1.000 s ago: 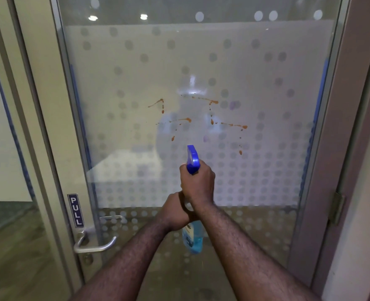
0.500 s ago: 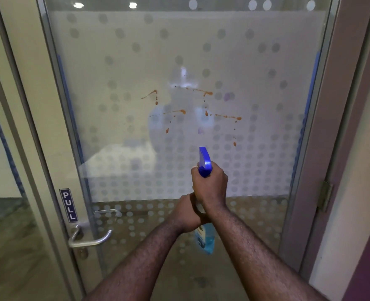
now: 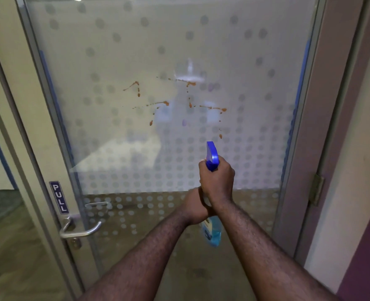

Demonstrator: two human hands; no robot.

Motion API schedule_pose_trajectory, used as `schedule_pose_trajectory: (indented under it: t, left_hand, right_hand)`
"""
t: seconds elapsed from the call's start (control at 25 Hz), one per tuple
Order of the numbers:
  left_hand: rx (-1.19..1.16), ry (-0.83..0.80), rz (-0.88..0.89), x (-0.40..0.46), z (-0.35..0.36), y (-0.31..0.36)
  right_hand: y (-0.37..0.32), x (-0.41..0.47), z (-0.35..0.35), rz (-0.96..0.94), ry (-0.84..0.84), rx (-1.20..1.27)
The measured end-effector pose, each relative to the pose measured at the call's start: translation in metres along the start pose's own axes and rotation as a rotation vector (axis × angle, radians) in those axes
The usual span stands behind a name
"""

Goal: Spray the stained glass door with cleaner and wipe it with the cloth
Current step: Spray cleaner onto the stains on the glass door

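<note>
- Both hands gripped the spray bottle (image 3: pixel 212 157): right hand (image 3: pixel 217 181) wrapped round its blue plastic trigger head, left hand (image 3: pixel 194 208) clasped below.
- Orange-brown stains (image 3: pixel 164 103) streaked the dotted frosted glass door (image 3: pixel 114 127) above them.

I am counting one glass door (image 3: pixel 119 61) ahead of me, frosted with rows of dots. On it I am seeing four main orange stain streaks: one (image 3: pixel 134 86) at about ten o'clock from the pane's middle, one (image 3: pixel 190 84) at twelve, one (image 3: pixel 158 104) near the centre, one (image 3: pixel 214 108) at three, with small drips under them too fine to count. I am holding one spray bottle (image 3: pixel 212 156), gripped by two hands: the right hand (image 3: pixel 217 181) wrapping its neck, the left hand (image 3: pixel 194 208) closing around the body below. At eight o'clock I am counting one metal lever handle (image 3: pixel 82 230) and one "PULL" sign (image 3: pixel 59 197). At four o'clock, one hinge (image 3: pixel 316 190) is showing.
</note>
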State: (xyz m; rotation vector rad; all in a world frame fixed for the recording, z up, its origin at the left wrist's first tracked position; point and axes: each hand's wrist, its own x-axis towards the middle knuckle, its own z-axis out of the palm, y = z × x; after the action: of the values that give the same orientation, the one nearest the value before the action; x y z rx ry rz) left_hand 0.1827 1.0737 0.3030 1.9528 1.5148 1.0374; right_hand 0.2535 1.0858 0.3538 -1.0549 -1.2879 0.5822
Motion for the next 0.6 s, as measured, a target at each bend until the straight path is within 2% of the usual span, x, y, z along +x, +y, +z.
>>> schedule_pose_trajectory:
  t: [0.32,0.6]
  left_hand:
    - [0.032,0.042,-0.006,0.015,0.002,0.015]
    - [0.000,0.117,-0.109,-0.028,-0.005,-0.017]
  right_hand:
    - [0.000,0.023,-0.009,-0.055,-0.047,0.003]
    - [0.009,-0.021,0.018,-0.048,-0.168,0.039]
